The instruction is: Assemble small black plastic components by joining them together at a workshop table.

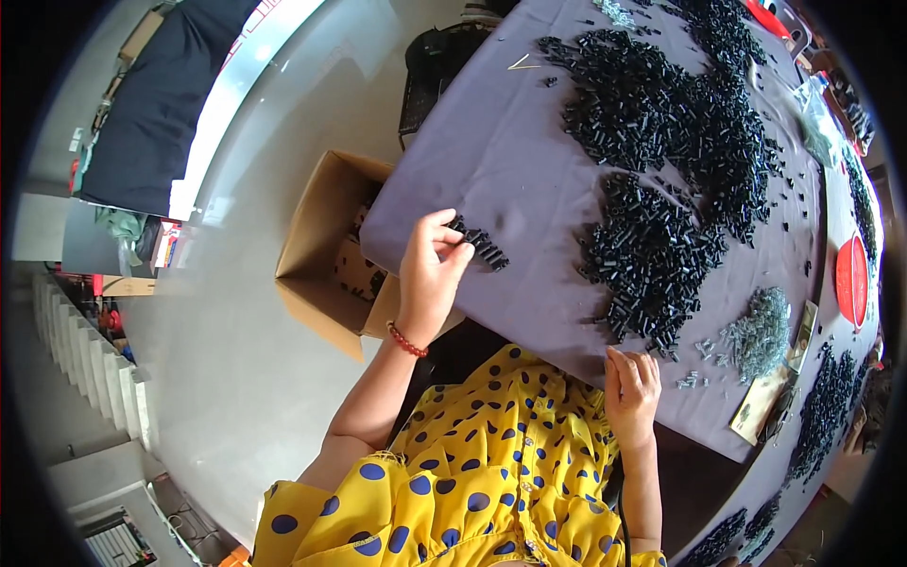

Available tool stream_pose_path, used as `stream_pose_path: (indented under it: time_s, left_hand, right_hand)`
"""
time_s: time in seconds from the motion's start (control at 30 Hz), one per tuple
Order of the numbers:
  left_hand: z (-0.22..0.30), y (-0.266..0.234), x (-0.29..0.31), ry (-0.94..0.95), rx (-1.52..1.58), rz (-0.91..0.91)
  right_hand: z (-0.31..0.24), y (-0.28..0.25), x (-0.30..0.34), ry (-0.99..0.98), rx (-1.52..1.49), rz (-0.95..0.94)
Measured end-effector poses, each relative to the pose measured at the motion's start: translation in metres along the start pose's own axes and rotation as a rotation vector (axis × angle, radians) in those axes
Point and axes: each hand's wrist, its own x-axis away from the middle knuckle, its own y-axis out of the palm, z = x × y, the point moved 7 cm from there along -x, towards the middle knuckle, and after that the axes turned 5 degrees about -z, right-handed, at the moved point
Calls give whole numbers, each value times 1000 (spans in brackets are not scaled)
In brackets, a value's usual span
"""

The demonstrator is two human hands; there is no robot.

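Observation:
Near the table's left corner, my left hand (434, 274) is closed, with thumb and fingertips at one end of a short row of small black plastic pieces (487, 249). The row sticks out to the right of the fingers, and its near end is hidden by them. At the table's front edge, my right hand (633, 395) has its fingers curled together with the thumb. What it holds, if anything, is too small to make out. Just beyond it begins a large heap of similar loose black pieces (652, 250), spread far back over the purple-grey tablecloth (529, 151).
Small clear pieces (761, 333) lie piled right of the black heap, beside a yellowish card (761, 404). An open cardboard box (316, 250) stands on the floor left of the table. Farther right are a red basket (851, 281) and more black pieces (820, 411).

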Motion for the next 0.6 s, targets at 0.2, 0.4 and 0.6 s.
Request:
stream_pose_path:
  time_s: [0.2,0.4,0.6]
  left_hand:
    - [9,11,1,146,-199,-9]
    - [22,23,0,231,-512,53]
    - [35,55,20,488,-753,-129]
  right_hand:
    - [2,3,-4,31,0,0]
    - [6,4,-2,39,-16,13]
    - [7,3,-2,28,-31,21]
